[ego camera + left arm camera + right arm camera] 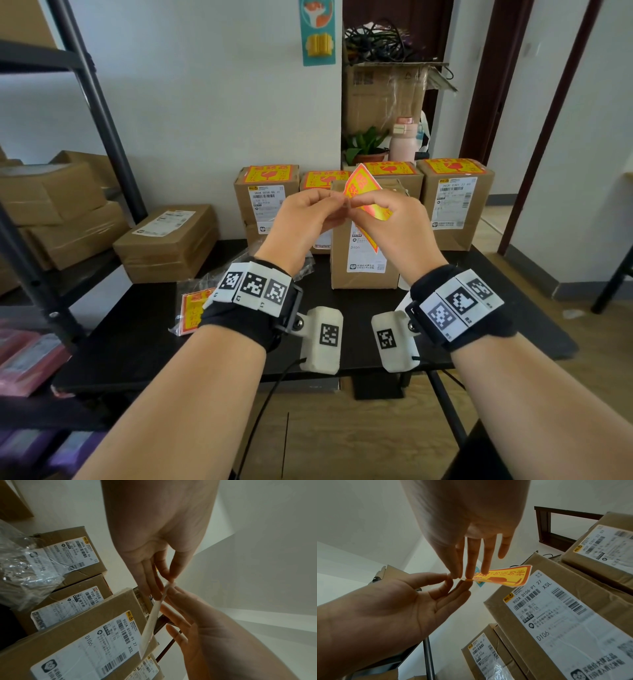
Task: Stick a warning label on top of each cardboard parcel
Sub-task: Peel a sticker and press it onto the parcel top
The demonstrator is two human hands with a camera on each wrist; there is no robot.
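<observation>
A yellow and red warning label (368, 205) is held up between both hands over the front parcel (339, 267), which carries a white shipping slip. My left hand (337, 202) pinches one corner of the label and my right hand (357, 202) pinches right beside it. In the left wrist view the label (152, 622) shows its white back. The printed face of the label (505, 577) shows in the right wrist view. Behind stand several parcels, each with a label stuck on top, such as the left one (267, 174) and the right one (452, 166).
A pack of spare labels (191, 311) in clear plastic lies on the black table (137, 342) at the left. A flat parcel (168, 240) sits beyond it. A metal rack (102, 113) with boxes stands at the left. A plant and a pink bottle (404, 140) stand at the back.
</observation>
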